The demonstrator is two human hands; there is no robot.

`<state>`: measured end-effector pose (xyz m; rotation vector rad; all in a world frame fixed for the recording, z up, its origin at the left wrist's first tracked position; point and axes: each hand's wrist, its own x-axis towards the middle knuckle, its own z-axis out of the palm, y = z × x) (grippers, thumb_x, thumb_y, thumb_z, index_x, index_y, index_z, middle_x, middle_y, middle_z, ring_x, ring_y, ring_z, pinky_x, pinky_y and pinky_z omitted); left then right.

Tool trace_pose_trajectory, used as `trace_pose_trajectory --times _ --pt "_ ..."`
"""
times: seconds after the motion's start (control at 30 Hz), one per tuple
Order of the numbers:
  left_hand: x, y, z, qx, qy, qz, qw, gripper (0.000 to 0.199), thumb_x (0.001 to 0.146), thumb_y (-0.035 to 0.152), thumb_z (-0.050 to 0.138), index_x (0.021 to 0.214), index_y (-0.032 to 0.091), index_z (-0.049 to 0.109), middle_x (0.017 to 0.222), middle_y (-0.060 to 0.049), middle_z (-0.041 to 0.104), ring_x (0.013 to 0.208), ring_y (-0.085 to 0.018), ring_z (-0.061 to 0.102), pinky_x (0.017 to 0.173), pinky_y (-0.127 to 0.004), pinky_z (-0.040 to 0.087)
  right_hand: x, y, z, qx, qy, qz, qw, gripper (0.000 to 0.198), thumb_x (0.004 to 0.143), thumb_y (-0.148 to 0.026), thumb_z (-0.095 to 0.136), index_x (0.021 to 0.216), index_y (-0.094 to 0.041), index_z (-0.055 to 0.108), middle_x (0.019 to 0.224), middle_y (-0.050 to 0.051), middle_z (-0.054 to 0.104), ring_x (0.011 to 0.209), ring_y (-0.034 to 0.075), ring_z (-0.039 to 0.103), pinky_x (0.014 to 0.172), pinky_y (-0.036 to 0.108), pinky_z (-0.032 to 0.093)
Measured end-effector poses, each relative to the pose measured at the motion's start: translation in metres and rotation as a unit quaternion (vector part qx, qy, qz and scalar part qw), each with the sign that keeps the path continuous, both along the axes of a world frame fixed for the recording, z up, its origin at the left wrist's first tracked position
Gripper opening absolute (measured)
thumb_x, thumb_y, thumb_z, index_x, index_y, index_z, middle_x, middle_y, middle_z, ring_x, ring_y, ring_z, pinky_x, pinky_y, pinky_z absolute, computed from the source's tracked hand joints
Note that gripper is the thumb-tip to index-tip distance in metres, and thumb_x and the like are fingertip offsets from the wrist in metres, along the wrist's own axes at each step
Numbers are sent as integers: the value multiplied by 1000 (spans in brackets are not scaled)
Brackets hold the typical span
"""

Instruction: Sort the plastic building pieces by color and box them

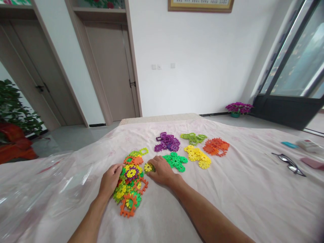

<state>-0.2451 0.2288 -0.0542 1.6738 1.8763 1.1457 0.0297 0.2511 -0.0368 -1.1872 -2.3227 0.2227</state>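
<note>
A mixed heap of plastic interlocking pieces [131, 173], in yellow, green, orange and purple, lies on the cloth. At its left edge my left hand [110, 179] is curled in against the pieces; what its fingers hold, if anything, is hidden. My right hand [162, 171], just right of the heap, is closed on a yellow flower-shaped disc [148, 167], with a bit of green showing beside it. Beyond that hand lie single-colour piles: green flower discs [176, 162], yellow flower discs [198, 156], purple pieces [168, 142], light green pieces [193, 138] and orange pieces [216, 146].
Clear plastic packaging [68, 185] lies left of the mixed heap on the pale tablecloth [243, 199]. Glasses [290, 164], a blue object [289, 144] and a pink case [312, 163] are at the right. Doors and potted plants stand around the table.
</note>
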Motion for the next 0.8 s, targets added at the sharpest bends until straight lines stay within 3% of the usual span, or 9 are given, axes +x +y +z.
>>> trace_pose_trajectory --times 0.3,0.53,0.7,0.8 --pt "-1 0 0 0 7 1 1000 40 89 47 47 109 24 73 116 -2 74 109 -23 65 92 -29 46 3 2 -4 -32 45 -20 998 38 71 -30 78 104 -19 64 102 4 64 96 20 56 85 29 39" --pt "-2 3 -4 7 3 -6 1000 41 89 48 47 109 24 73 115 -3 74 109 -23 65 94 -30 46 3 -1 -2 -44 51 5 998 31 74 -28 77 103 -20 66 106 4 68 101 20 59 89 30 39" --pt "-3 3 -6 0 -2 -8 1000 41 89 49 46 110 24 72 116 -3 73 110 -23 64 94 -30 45 2 -4 0 -61 52 -14 997 23 76 -21 72 98 -19 65 104 4 69 100 19 60 87 28 39" --pt "-3 3 -6 4 -4 -7 1000 42 89 49 47 110 24 72 116 -3 73 109 -23 65 94 -30 46 0 -3 -1 -68 43 -27 996 27 78 -27 72 102 -19 65 106 6 68 100 20 59 87 29 39"
